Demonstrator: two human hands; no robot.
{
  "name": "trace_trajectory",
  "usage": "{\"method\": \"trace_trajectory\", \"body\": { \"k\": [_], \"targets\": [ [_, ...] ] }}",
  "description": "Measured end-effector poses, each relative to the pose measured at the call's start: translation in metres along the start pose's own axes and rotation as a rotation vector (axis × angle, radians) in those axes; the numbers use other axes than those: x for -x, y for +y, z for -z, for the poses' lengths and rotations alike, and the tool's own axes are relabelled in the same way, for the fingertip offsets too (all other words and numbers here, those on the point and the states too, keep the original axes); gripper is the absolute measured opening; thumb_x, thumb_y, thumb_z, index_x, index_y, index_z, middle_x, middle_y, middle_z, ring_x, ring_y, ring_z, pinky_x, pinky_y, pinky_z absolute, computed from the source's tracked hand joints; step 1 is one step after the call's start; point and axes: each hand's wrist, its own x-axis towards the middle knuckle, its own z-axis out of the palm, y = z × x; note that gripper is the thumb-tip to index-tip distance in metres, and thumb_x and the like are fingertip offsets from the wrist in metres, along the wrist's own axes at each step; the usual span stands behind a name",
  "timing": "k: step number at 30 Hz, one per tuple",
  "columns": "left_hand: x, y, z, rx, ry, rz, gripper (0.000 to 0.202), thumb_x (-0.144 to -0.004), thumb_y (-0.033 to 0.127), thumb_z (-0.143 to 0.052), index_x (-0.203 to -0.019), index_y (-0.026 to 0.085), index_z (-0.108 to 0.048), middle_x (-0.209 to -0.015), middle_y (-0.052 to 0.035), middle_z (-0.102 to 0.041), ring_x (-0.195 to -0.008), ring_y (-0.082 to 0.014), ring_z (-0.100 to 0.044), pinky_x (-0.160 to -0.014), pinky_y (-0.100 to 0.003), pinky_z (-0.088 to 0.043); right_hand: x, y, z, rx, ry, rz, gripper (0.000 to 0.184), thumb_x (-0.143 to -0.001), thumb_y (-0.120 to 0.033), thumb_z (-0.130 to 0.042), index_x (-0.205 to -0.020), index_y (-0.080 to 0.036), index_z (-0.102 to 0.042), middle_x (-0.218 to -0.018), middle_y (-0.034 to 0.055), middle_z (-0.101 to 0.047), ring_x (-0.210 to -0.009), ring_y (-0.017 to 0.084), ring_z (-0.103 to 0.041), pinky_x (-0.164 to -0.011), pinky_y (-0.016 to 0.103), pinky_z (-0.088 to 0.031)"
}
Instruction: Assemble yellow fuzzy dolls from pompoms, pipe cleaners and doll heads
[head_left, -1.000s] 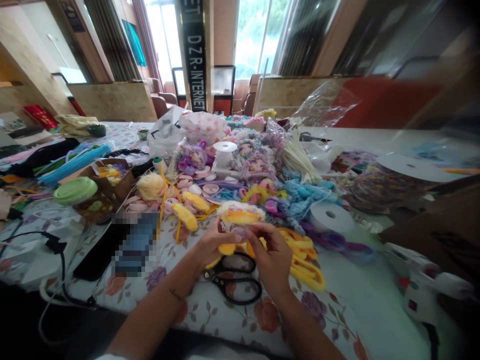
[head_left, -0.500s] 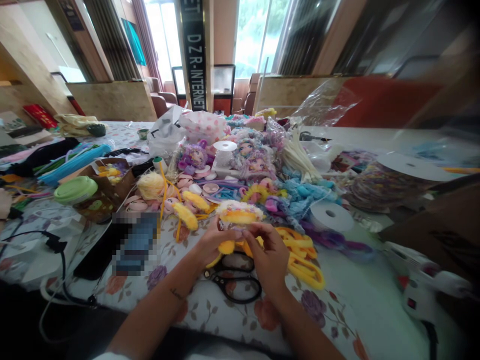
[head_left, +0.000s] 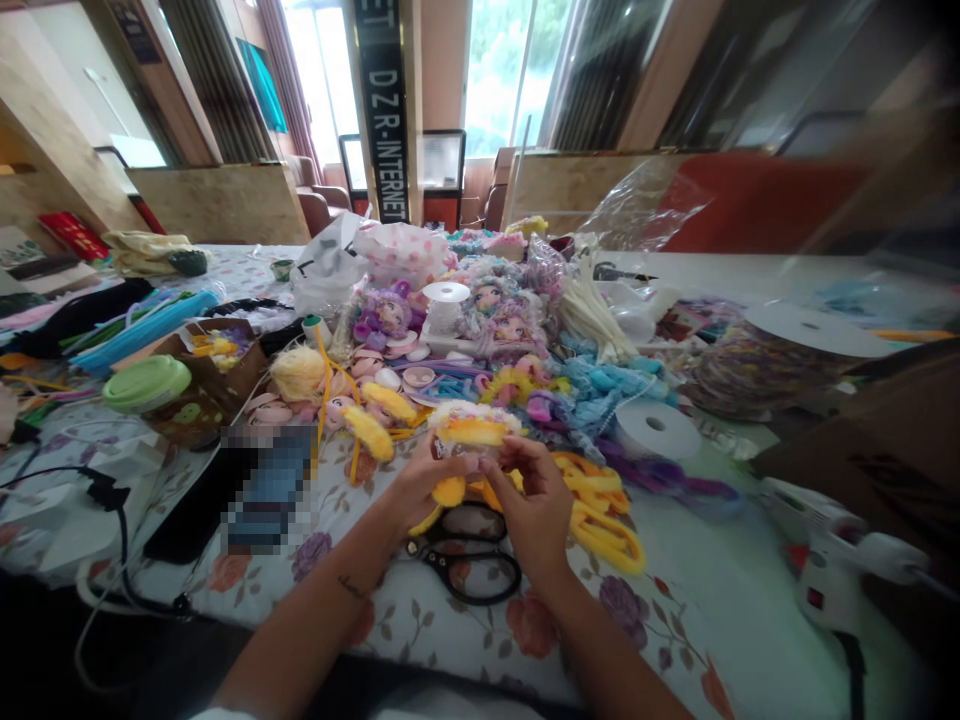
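Note:
Between my hands is a fluffy white-and-yellow craft piece (head_left: 474,428), held just above the table. My left hand (head_left: 420,482) is closed on its left side, with the thumb along the lower edge. At the lower right, my right hand (head_left: 536,500) pinches with thumb and curled fingers; my fingers hide part of the piece. Black-handled scissors (head_left: 474,578) lie directly below my hands, blades partly covered. Yellow fuzzy strips (head_left: 606,515) lie coiled beside my right hand. Two yellow fuzzy loops (head_left: 369,432) rest to the upper left.
A white glue gun (head_left: 821,560) stands at the right, near a cardboard box. Doll heads (head_left: 514,330), ribbons and white spools (head_left: 656,430) are heaped ahead. On the left are a phone (head_left: 270,490), a green-lidded cup (head_left: 146,385) and cables (head_left: 124,520).
The camera view has shifted slightly. My right fingers have lifted a little toward the edge of the craft piece, which stays in my hands. The things on the table lie as before.

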Motion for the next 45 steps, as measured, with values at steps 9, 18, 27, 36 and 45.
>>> {"method": "trace_trajectory", "body": {
  "k": [9, 18, 27, 36, 45],
  "targets": [
    [-0.001, 0.004, -0.002, -0.059, 0.046, -0.072, 0.052, -0.065, 0.012, -0.075, -0.114, 0.014, -0.059, -0.098, -0.0098, -0.07, -0.085, -0.0243, -0.068, -0.074, -0.033, -0.054, -0.007, -0.003, 0.006, -0.182, -0.018, -0.056, 0.03, -0.075, -0.031, -0.067, -0.102, -0.021, -0.059, -0.099, 0.0057, -0.06, -0.084, 0.018, -0.058, -0.08, 0.033, -0.05],
    [0.001, 0.011, -0.005, -0.027, 0.107, -0.137, 0.059, -0.059, 0.015, -0.078, -0.115, 0.015, -0.059, -0.095, -0.009, -0.071, -0.085, -0.0259, -0.068, -0.077, -0.035, -0.054, -0.016, 0.011, 0.007, -0.224, -0.146, -0.13, 0.057, -0.068, -0.037, -0.074, -0.119, -0.025, -0.052, -0.122, 0.0096, -0.056, -0.113, 0.027, -0.053, -0.095, 0.042, -0.043],
    [-0.001, 0.001, 0.004, -0.044, 0.042, -0.146, 0.05, -0.064, 0.017, -0.077, -0.111, 0.013, -0.06, -0.102, -0.011, -0.069, -0.091, -0.0245, -0.067, -0.081, -0.033, -0.051, -0.019, -0.002, -0.005, -0.323, -0.307, -0.311, 0.057, -0.065, -0.042, -0.076, -0.115, -0.021, -0.057, -0.112, 0.0096, -0.067, -0.101, 0.028, -0.063, -0.088, 0.04, -0.049],
    [-0.001, -0.001, 0.0, -0.026, 0.035, -0.142, 0.044, -0.068, 0.017, -0.074, -0.109, 0.013, -0.06, -0.096, -0.0092, -0.07, -0.088, -0.0229, -0.067, -0.078, -0.031, -0.052, -0.02, -0.007, -0.004, -0.38, -0.321, -0.448, 0.059, -0.062, -0.044, -0.076, -0.114, -0.019, -0.06, -0.106, 0.0089, -0.07, -0.101, 0.03, -0.063, -0.085, 0.041, -0.051],
    [-0.003, -0.003, 0.002, -0.088, 0.052, -0.17, 0.05, -0.065, 0.017, -0.076, -0.112, 0.015, -0.059, -0.097, -0.0082, -0.07, -0.085, -0.0219, -0.066, -0.077, -0.031, -0.051, -0.019, -0.009, -0.001, -0.477, -0.349, -0.469, 0.061, -0.062, -0.044, -0.078, -0.115, -0.02, -0.061, -0.113, 0.0086, -0.068, -0.11, 0.032, -0.059, -0.093, 0.044, -0.047]
  ]
}}
